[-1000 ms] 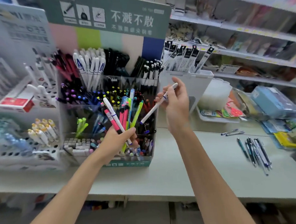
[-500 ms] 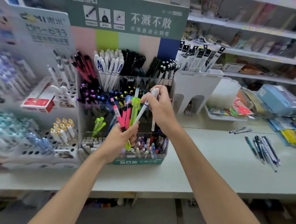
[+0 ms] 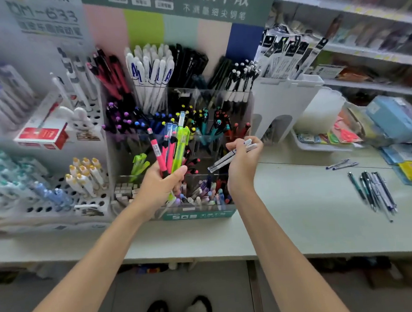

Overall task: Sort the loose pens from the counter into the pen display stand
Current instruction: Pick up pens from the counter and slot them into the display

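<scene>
The pen display stand holds white-capped pens and black pens in its far compartments, with colour-capped pens nearer. In front of it the left hand grips a pink-and-green pen bundle, and the right hand curls round a pair of white pens. Loose pens lie to the right on the tabletop.

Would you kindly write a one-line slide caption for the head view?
Left hand holds a bundle of colourful pens while right hand holds white pens before the pen display stand.
</scene>
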{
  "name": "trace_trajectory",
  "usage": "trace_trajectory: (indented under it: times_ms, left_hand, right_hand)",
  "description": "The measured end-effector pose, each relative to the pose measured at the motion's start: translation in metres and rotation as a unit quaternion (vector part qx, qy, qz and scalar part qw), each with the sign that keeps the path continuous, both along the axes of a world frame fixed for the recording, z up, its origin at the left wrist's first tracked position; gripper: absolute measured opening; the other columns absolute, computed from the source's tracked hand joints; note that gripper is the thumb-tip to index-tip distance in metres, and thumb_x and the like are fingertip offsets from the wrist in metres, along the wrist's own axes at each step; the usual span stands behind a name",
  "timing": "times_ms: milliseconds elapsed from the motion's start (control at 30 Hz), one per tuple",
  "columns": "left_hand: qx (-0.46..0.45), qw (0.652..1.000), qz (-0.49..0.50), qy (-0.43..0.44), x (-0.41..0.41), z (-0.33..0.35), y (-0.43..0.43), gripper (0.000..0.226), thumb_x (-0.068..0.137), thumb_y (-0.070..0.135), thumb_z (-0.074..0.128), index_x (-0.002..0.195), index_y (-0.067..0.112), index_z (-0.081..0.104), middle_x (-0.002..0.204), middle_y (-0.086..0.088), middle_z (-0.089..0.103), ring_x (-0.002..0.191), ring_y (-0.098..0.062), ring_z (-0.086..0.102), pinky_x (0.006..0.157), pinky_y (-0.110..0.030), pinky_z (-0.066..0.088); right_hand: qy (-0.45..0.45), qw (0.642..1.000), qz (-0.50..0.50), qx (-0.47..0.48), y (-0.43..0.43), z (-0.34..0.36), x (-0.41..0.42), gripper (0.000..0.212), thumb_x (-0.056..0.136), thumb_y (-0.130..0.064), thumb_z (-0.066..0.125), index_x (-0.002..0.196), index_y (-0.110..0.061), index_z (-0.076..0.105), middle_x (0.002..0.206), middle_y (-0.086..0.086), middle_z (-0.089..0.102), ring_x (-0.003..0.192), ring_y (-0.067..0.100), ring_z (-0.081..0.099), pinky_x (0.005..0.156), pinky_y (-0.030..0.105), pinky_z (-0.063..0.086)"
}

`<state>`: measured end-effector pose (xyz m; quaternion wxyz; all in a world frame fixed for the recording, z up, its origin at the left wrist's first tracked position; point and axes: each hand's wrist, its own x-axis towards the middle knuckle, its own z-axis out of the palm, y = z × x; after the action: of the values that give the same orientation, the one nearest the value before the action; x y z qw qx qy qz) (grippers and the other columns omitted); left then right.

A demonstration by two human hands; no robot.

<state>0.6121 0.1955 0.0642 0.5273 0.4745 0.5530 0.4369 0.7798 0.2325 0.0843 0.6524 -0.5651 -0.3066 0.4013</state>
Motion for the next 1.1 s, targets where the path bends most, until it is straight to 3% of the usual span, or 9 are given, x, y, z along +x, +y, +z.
trace_trajectory:
  times_ms: [133,267,400,567,700,800,867,1000,1100]
  left_hand:
    - [-0.014,0.999,-0.019,-0.046,-0.001,-0.007,-0.004,0.016,0.097,0.019,0.059,0.09,0.005,0.056,0.058,0.001,0.054,0.05,-0.013,0.048,0.056,-0.033,0.052]
    - [-0.005,0.998,-0.038,-0.047,-0.004,-0.009,-0.006,0.02,0.099,0.016,0.055,0.085,0.002,0.055,0.053,0.004,0.055,0.049,-0.011,0.048,0.051,-0.026,0.049]
    - [0.0,0.998,-0.037,-0.058,-0.007,-0.005,-0.008,0.017,0.099,0.014,0.055,0.09,0.0,0.057,0.06,0.001,0.062,0.052,-0.014,0.051,0.058,-0.036,0.054]
    - [0.027,0.997,-0.021,-0.067,-0.001,0.01,-0.007,0.005,0.095,0.017,0.061,0.097,0.015,0.057,0.067,-0.009,0.054,0.064,-0.027,0.051,0.055,-0.034,0.049]
    - [0.1,0.994,-0.041,-0.003,0.003,0.022,-0.004,0.024,0.091,0.01,0.066,0.104,0.028,0.057,0.072,0.008,0.067,0.059,-0.003,0.058,0.053,-0.019,0.046]
    - [0.098,0.995,-0.009,0.001,0.002,0.026,-0.005,0.023,0.089,0.012,0.07,0.107,0.017,0.058,0.086,-0.016,0.067,0.065,-0.017,0.059,0.056,-0.038,0.05]
    - [0.093,0.995,0.006,-0.021,0.001,0.028,-0.007,0.022,0.087,0.014,0.072,0.103,0.018,0.057,0.079,-0.011,0.063,0.06,-0.013,0.057,0.053,-0.03,0.05]
    - [0.056,0.99,-0.007,-0.127,-0.005,0.034,-0.015,0.036,0.076,0.03,0.074,0.104,0.016,0.056,0.066,0.009,0.061,0.056,-0.003,0.056,0.051,-0.019,0.047]
    - [0.054,0.986,-0.04,-0.152,-0.011,0.035,-0.017,0.027,0.086,0.025,0.066,0.107,0.012,0.055,0.067,0.004,0.056,0.056,-0.007,0.05,0.05,-0.019,0.046]
  right_hand:
    - [-0.105,0.993,0.015,0.048,-0.003,-0.028,-0.022,0.002,0.102,-0.005,0.038,0.104,-0.006,0.039,0.092,0.0,0.056,0.078,-0.002,0.055,0.075,0.009,0.041]
    - [-0.146,0.984,0.098,-0.012,-0.005,-0.053,-0.028,0.018,0.098,-0.005,0.047,0.11,-0.018,0.043,0.103,0.001,0.056,0.082,0.01,0.055,0.076,0.025,0.044]
    - [-0.273,0.955,0.098,0.068,-0.018,-0.035,-0.027,0.049,0.093,-0.006,0.059,0.137,-0.013,0.04,0.128,0.0,0.051,0.119,0.008,0.049,0.102,0.017,0.038]
    - [-0.331,0.914,0.161,0.169,-0.012,0.02,-0.041,0.043,0.087,-0.022,0.07,0.127,-0.015,0.053,0.098,-0.002,0.05,0.071,0.018,0.052,0.07,0.028,0.049]
    - [-0.401,0.881,0.222,0.119,-0.009,0.039,-0.055,0.057,0.082,-0.041,0.075,0.132,-0.025,0.053,0.103,-0.006,0.048,0.081,0.004,0.048,0.078,0.02,0.048]
    - [-0.385,0.884,0.24,0.114,-0.01,0.047,-0.061,0.03,0.087,-0.03,0.071,0.113,-0.024,0.058,0.095,-0.004,0.054,0.077,0.011,0.056,0.078,0.033,0.053]
    - [-0.354,0.892,0.259,0.113,-0.012,0.052,-0.061,0.019,0.089,-0.024,0.068,0.1,-0.021,0.052,0.082,-0.002,0.055,0.067,0.015,0.057,0.07,0.039,0.054]
    - [-0.313,0.905,0.268,0.11,-0.014,0.055,-0.056,0.016,0.09,-0.013,0.063,0.096,-0.013,0.049,0.071,-0.005,0.048,0.06,0.006,0.044,0.062,0.024,0.043]
    - [-0.296,0.915,0.25,0.116,-0.015,0.052,-0.055,0.012,0.089,-0.008,0.061,0.089,-0.009,0.049,0.072,-0.005,0.046,0.061,0.005,0.043,0.06,0.024,0.041]
